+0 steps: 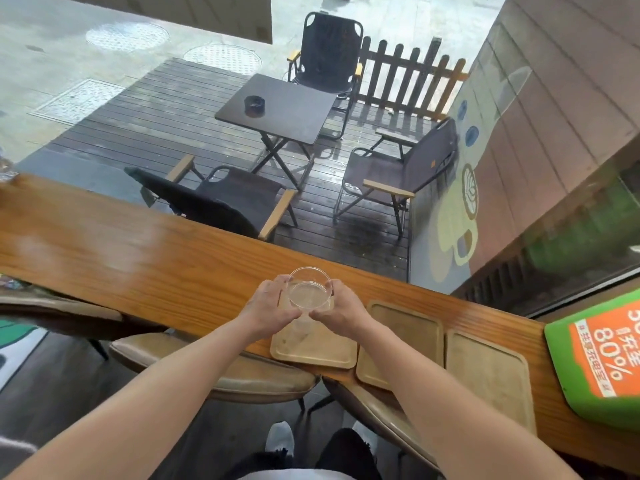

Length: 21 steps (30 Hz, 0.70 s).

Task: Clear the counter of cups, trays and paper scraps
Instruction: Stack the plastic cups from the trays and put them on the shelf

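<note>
Long wooden counter (pixel 138 258) along a window. Green and orange sign (pixel 602 355) at its right end. Three wooden trays side by side near the front edge: left tray (pixel 318 344), middle tray (pixel 405 337), right tray (pixel 491 372). Left hand (pixel 268 306) and right hand (pixel 341 308) both wrapped around a clear cup (pixel 309 289), upright over the left tray; cannot tell whether its base touches.

On counter (pixel 138 258), cup (pixel 309 292) between left hand (pixel 268 306) at its 9 o'clock and right hand (pixel 341 308) at 3, over first tray (pixel 311 348). Second tray (pixel 405 337), third tray (pixel 488 372) side by side toward 4 o'clock; signboard (pixel 602 362) beyond; stool (pixel 242 372) at 7, under counter edge.
</note>
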{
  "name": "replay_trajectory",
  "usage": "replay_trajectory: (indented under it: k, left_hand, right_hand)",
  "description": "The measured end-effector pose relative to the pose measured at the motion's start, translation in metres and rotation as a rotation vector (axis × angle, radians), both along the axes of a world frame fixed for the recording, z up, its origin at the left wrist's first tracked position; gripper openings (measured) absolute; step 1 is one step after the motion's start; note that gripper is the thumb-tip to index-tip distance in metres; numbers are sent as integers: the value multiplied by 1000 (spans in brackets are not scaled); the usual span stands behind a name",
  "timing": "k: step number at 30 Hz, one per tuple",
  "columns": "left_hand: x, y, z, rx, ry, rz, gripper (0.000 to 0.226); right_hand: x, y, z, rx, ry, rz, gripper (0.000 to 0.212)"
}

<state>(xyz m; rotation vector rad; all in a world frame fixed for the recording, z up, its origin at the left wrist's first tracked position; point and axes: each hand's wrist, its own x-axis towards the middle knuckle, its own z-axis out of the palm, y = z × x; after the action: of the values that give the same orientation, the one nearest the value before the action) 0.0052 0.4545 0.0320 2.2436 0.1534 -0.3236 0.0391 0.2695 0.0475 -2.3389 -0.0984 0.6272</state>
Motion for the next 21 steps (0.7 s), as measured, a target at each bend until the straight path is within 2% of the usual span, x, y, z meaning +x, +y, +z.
replay_trajectory:
  k: [8, 11, 13, 21]
  left_hand:
    - [2, -5, -15, -18, 77, 13, 76]
    - [1, -7, -17, -16, 95, 8, 77]
    - [2, -6, -20, -31, 102, 3, 78]
    - [4, -2, -31, -39, 140, 24, 80]
  right_hand:
    - [4, 1, -17, -18, 9, -24, 66]
    - [2, -1, -22, 3, 25, -32, 44]
    - [2, -1, -25, 35, 54, -28, 40]
    - [0, 5, -29, 144, 148, -64, 48]
